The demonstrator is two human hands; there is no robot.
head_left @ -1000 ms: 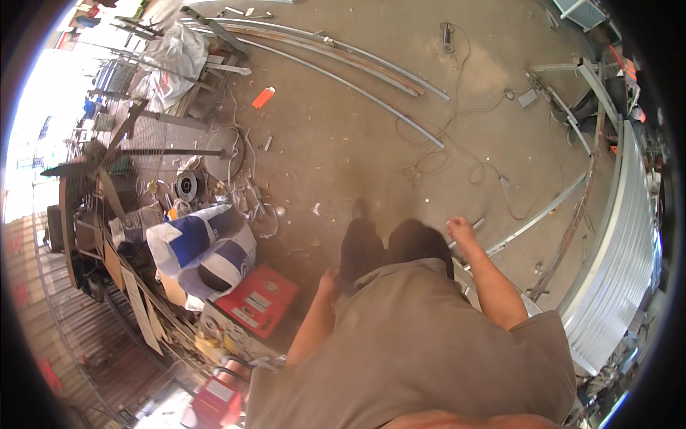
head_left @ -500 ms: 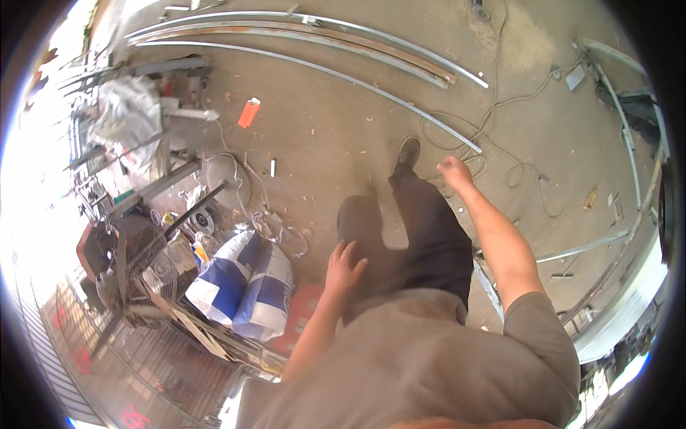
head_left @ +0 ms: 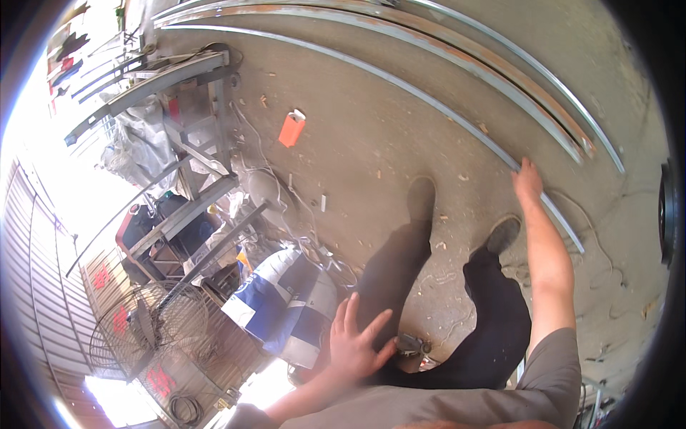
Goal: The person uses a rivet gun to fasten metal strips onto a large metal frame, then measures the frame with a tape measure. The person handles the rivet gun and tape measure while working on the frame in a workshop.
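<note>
A long, thin grey metal bar [head_left: 563,220] lies across the concrete floor. My right hand [head_left: 527,180] reaches down to it near its right end, with the fingers closed around the bar. Over my left thigh hovers my left hand [head_left: 355,343], its fingers spread and nothing in it. Beyond the bar lie some rusty metal bars [head_left: 493,68] and another pale metal bar [head_left: 572,89], roughly parallel to it. I am bent forward with my knees flexed.
An orange box [head_left: 291,130] lies on the floor. To the left stand a metal frame [head_left: 207,193], a wire-cage fan [head_left: 146,322] and blue-and-white bags [head_left: 286,304]. A cable [head_left: 589,214] trails on the floor at right, with small scraps scattered about.
I have stepped toward the metal bars and bent lower. My right hand has reached down and closed on the nearest bar. My left hand has spread its fingers.
</note>
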